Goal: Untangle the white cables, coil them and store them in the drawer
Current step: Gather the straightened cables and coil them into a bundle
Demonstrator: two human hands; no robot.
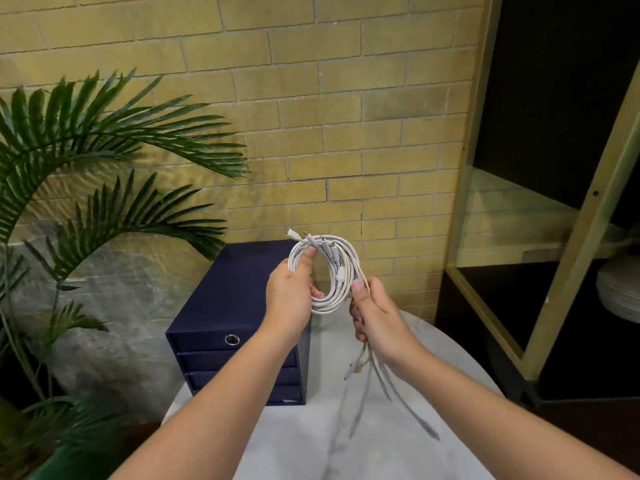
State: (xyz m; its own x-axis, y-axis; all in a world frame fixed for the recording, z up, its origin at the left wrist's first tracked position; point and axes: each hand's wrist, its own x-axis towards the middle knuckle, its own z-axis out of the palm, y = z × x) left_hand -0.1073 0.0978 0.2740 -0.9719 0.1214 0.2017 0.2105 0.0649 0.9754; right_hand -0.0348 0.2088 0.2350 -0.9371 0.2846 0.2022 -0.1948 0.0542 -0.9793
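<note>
A coil of white cables [341,268] is held up in the air over the table, with several plug ends sticking out at its top. My left hand [292,292] grips the coil's left side, thumb on top. My right hand [372,313] holds the strands at the coil's lower right. Loose cable tails [377,386] hang blurred below that hand toward the table. A dark blue drawer box [239,306] stands behind my left arm with its drawers closed; a round metal pull [231,339] shows on the top drawer.
The white marble table [311,441] lies under my arms. A palm plant [86,168] fills the left side. A yellow brick wall is behind. A gold-framed dark shelf unit [540,271] stands at the right, with a white ribbed object [620,289] on it.
</note>
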